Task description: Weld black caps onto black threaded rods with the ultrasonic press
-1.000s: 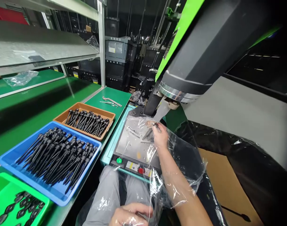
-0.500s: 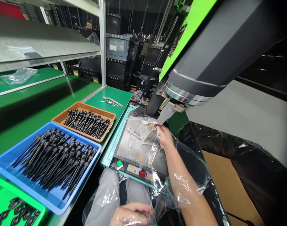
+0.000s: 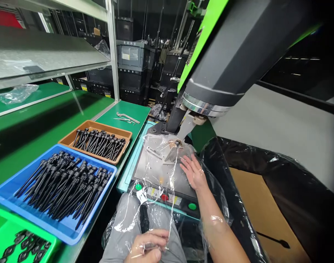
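Now the right hand (image 3: 195, 174) is empty, fingers spread, right of centre, near the black part (image 3: 177, 143) on the metal holder (image 3: 171, 153) mid-frame; bottom centre, the left hand (image 3: 148, 245) curls, its grip impossible to tell.

Remotely I get a bright foreground, right hand (image 3: 194, 173) reasonably sharp, dark shadow across the green table (image 3: 60, 106), white glare streaking the clear plastic (image 3: 171, 182), dim background, right edge black, wide-angle stretch near borders.
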A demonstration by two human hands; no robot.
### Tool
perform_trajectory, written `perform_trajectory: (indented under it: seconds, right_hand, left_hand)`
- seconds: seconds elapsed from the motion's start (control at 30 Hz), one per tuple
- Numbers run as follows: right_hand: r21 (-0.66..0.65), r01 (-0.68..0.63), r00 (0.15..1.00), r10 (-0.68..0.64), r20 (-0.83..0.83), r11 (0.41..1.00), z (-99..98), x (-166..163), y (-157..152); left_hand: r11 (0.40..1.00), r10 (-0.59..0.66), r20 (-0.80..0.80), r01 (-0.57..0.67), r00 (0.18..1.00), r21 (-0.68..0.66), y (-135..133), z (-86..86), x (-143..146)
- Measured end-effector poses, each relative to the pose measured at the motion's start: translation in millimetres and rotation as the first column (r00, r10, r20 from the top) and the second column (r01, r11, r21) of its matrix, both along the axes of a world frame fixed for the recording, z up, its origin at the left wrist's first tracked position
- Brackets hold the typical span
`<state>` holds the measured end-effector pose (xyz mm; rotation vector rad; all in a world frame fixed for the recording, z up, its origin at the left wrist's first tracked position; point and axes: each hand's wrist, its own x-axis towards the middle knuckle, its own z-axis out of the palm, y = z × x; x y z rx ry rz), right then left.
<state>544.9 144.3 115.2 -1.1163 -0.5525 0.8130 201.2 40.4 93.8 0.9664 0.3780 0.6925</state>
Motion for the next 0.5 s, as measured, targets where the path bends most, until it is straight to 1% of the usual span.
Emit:
perform_trajectory:
  seconds: [0.1, 0.17, 0.27, 0.37, 0.5]
  right_hand:
    - [-0.017, -0.031, 0.991, 0.028, -0.133, 0.999, -8.4, -3.5, -44.2]
    - [-0.030, -0.031, 0.980, 0.025, -0.197, 0.999, -14.6, -5.7, -70.8]
    - [-0.047, -0.021, 0.963, 0.008, -0.268, 0.999, -24.5, -7.4, -103.3]
    - [-0.058, -0.031, 0.955, 0.012, -0.296, 0.998, -32.4, -8.7, -125.5]
    - [-0.095, -0.102, 0.950, 0.069, -0.304, 0.990, -40.8, -13.4, -142.1]
  left_hand:
    - [0.999, 0.032, -0.055, -0.030, 0.998, 0.039, 0.2, -13.4, 0.1]
    - [0.996, 0.063, -0.100, -0.057, 0.993, 0.064, -0.3, -22.4, -0.3]
    - [0.990, 0.100, -0.171, -0.081, 0.980, 0.114, -1.5, -34.3, -1.4]
    - [0.987, 0.103, -0.256, -0.067, 0.961, 0.146, -3.7, -46.6, -3.8]
    - [0.988, 0.119, -0.283, -0.087, 0.952, 0.124, -7.6, -65.9, -11.4]
